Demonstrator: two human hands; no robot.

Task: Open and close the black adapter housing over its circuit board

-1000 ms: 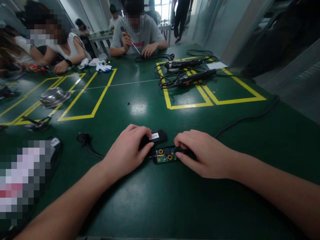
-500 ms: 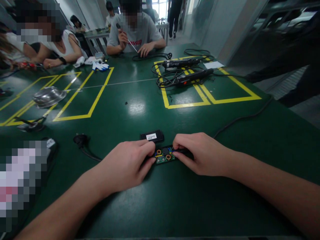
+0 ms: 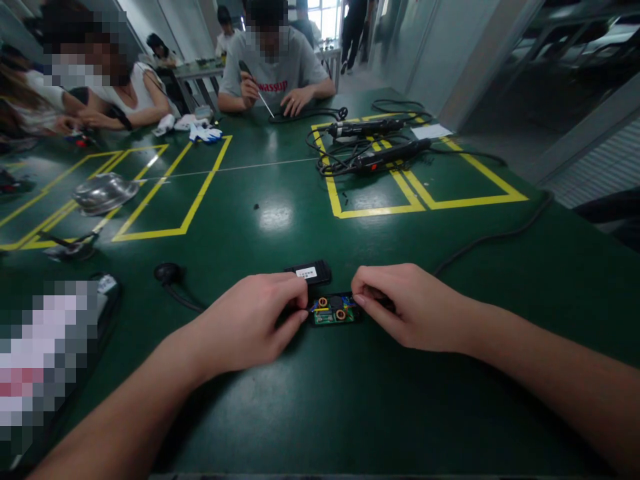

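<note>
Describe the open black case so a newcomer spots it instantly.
On the green table, find the left hand and the right hand. Between them, nearer than a black cover with a white label, lies the open black case. Unlike that cover, it shows a green circuit board with two copper-coloured rings.

Forearms [image 3: 127,390] angled inward, left hand [image 3: 260,317] and right hand [image 3: 413,310] close together, fingers [image 3: 297,291] curled

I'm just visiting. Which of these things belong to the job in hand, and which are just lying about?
Seem to belong:
- circuit board in an open black case
- black cover with a white label
- black plug on a cord

Seem to be just lying about:
- metal bowl
- white-and-blue glove
- black corded tools
- white sheet
</note>
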